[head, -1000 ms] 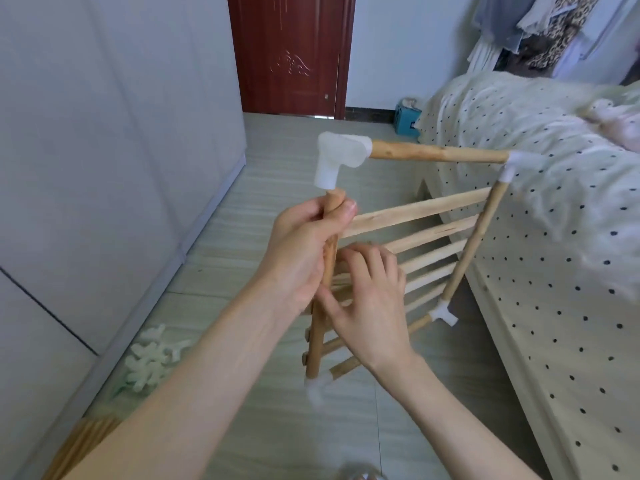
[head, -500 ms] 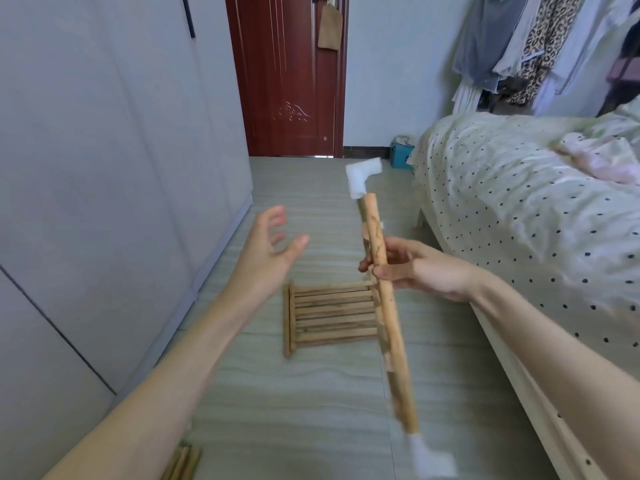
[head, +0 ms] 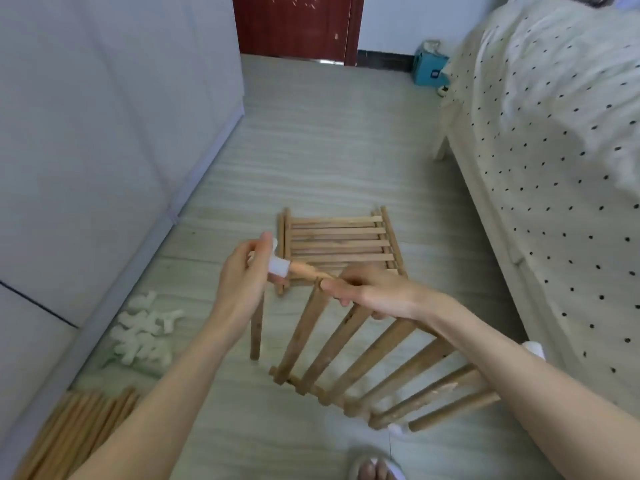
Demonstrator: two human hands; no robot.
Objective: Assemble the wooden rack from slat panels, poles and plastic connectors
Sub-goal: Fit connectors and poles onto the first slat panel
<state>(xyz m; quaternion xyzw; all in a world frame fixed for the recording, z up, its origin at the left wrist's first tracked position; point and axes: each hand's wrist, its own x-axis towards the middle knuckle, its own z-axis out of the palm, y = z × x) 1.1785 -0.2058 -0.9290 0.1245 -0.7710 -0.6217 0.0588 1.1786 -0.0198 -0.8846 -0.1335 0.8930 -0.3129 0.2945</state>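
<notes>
I hold a partly built rack section (head: 363,355) of wooden slats and poles tilted above the floor. My left hand (head: 242,275) grips the white plastic connector (head: 278,265) at its upper left corner. My right hand (head: 370,289) is closed over the top pole beside that connector. A short pole (head: 257,327) hangs down from the connector. Another white connector (head: 533,348) shows by my right forearm. A stack of slat panels (head: 341,242) lies flat on the floor beyond my hands.
Loose white connectors (head: 142,332) lie in a pile on the floor at left. A bundle of spare poles (head: 79,427) lies at the lower left. A white cabinet (head: 86,133) runs along the left, a bed (head: 561,168) along the right. My foot (head: 375,467) shows at the bottom.
The section has swung from upright to tilted flat in front of me. My left hand, open half a second ago, now grips the corner connector. The view has tipped down toward the floor.
</notes>
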